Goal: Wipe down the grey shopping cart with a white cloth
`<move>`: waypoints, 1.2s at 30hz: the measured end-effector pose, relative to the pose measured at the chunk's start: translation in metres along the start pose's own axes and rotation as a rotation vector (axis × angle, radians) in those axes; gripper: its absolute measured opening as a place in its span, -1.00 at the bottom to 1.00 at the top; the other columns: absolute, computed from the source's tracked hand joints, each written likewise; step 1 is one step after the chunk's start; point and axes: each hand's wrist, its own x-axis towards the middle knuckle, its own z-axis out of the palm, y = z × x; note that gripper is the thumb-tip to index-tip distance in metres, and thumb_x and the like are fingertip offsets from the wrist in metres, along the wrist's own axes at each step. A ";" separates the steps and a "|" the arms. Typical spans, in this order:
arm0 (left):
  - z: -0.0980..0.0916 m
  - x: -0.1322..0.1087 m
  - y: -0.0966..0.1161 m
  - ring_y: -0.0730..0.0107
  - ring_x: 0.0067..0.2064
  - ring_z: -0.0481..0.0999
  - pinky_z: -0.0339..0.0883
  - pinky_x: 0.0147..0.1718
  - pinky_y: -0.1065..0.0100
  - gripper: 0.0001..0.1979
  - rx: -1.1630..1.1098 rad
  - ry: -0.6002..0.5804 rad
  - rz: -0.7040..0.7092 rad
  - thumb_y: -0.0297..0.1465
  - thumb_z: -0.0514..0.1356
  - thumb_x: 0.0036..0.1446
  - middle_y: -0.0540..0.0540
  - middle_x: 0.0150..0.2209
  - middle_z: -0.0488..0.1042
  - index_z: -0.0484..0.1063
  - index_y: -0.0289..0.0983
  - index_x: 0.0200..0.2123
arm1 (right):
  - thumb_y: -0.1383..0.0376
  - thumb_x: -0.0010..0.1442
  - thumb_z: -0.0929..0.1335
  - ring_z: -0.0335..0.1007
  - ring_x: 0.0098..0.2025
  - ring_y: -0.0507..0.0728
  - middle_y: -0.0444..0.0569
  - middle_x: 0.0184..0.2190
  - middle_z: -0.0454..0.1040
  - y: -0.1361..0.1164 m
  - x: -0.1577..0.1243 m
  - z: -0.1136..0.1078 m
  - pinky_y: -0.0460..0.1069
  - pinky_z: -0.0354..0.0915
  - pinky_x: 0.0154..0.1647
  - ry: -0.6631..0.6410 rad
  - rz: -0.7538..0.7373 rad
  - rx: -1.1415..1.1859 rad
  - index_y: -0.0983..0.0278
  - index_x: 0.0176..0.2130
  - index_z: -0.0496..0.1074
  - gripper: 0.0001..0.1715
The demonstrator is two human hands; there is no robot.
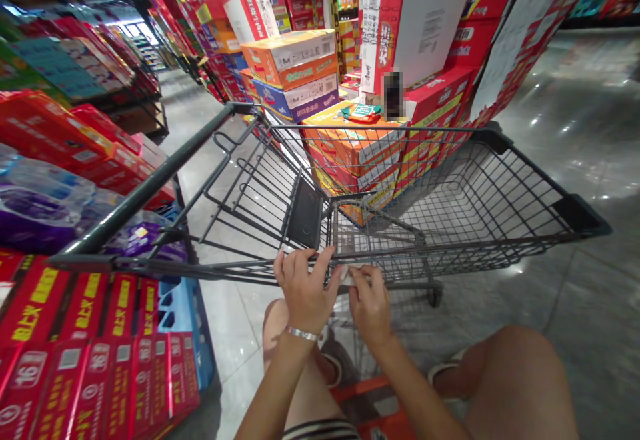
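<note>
A dark metal shopping cart [425, 250] stands sideways across the view, close in front of me. My left hand [306, 287], with a silver bracelet on the wrist, has its fingers spread and their tips at the cart's near side wires. Just right of it, my right hand [370, 297] is closed, thumb and fingers pinching a small whitish piece [345, 275] beside the cart's side. The left thumb also reaches this piece. What the piece is cannot be made out. No goods show in the cart's basket.
Stacked orange and red cartons [360, 150] stand behind the cart, with a green and orange packet [361, 113] on top. Red drink cases [100, 360] and purple-wrapped bottles [40, 217] are at the left. My knees and an orange object [375, 413] are below.
</note>
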 end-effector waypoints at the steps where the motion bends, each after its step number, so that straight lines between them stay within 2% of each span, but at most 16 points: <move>1: 0.000 0.000 -0.001 0.22 -0.16 0.31 -0.02 0.09 0.05 -0.75 0.001 0.005 0.004 -0.25 0.22 0.06 -0.10 -0.29 0.37 0.50 -0.17 -0.18 | 0.45 0.20 0.19 0.33 -0.25 0.12 0.09 -0.26 0.32 -0.001 -0.001 0.001 0.02 0.37 -0.27 -0.003 0.014 -0.006 0.34 -0.09 0.42 -0.67; 6: 0.000 0.001 -0.002 0.23 -0.18 0.31 -0.02 0.09 0.07 -0.77 0.009 0.035 0.025 -0.25 0.22 0.07 -0.10 -0.31 0.36 0.51 -0.18 -0.21 | 0.44 0.21 0.19 0.33 -0.27 0.10 0.06 -0.28 0.30 0.003 -0.005 0.007 -0.01 0.36 -0.28 0.017 0.023 -0.017 0.32 -0.08 0.39 -0.68; 14: 0.004 0.000 -0.004 0.22 -0.19 0.30 -0.02 0.07 0.07 -0.75 0.043 0.046 0.032 -0.19 0.21 0.08 -0.10 -0.31 0.38 0.51 -0.17 -0.22 | 0.45 0.18 0.19 0.32 -0.31 0.11 0.07 -0.29 0.33 0.030 -0.022 0.018 -0.02 0.33 -0.37 0.013 0.024 -0.101 0.34 -0.10 0.42 -0.67; 20: 0.005 0.000 -0.005 0.23 -0.19 0.30 0.00 0.06 0.08 -0.75 0.056 0.058 0.051 -0.18 0.21 0.07 -0.09 -0.32 0.37 0.51 -0.17 -0.23 | 0.47 0.13 0.22 0.30 -0.43 0.07 0.07 -0.32 0.36 0.035 -0.021 0.012 -0.04 0.27 -0.43 -0.102 0.042 -0.174 0.36 -0.20 0.49 -0.69; 24: 0.002 0.001 -0.003 0.22 -0.19 0.31 0.02 0.06 0.06 -0.74 0.056 0.031 0.044 -0.19 0.21 0.07 -0.11 -0.32 0.37 0.51 -0.19 -0.22 | 0.47 0.09 0.24 0.34 -0.39 0.09 0.08 -0.27 0.37 0.034 -0.024 0.002 -0.03 0.30 -0.41 -0.143 0.136 -0.169 0.33 -0.24 0.50 -0.70; 29: -0.004 0.005 -0.002 0.20 -0.19 0.32 0.03 0.06 0.03 -0.73 0.045 0.000 0.040 -0.21 0.20 0.08 -0.13 -0.31 0.39 0.50 -0.23 -0.21 | 0.45 0.11 0.23 0.37 -0.31 0.09 0.02 -0.28 0.35 0.032 -0.023 -0.017 -0.02 0.36 -0.32 -0.070 0.171 0.019 0.30 -0.18 0.47 -0.68; 33: -0.005 0.009 0.001 0.23 -0.19 0.34 0.08 0.04 0.08 -0.74 -0.061 -0.032 0.088 -0.24 0.17 0.12 -0.11 -0.31 0.43 0.46 -0.25 -0.17 | 0.47 0.11 0.22 0.35 -0.24 0.10 0.03 -0.26 0.33 0.021 -0.003 -0.029 0.00 0.36 -0.26 0.076 0.125 0.163 0.27 -0.11 0.45 -0.62; 36: -0.004 0.012 0.008 0.24 -0.18 0.35 0.11 0.00 0.13 -0.73 -0.131 -0.071 0.146 -0.26 0.16 0.14 -0.11 -0.30 0.46 0.44 -0.26 -0.13 | 0.48 0.12 0.23 0.34 -0.23 0.10 0.02 -0.28 0.31 0.012 0.009 -0.031 0.03 0.35 -0.23 0.132 0.099 0.196 0.26 -0.10 0.44 -0.62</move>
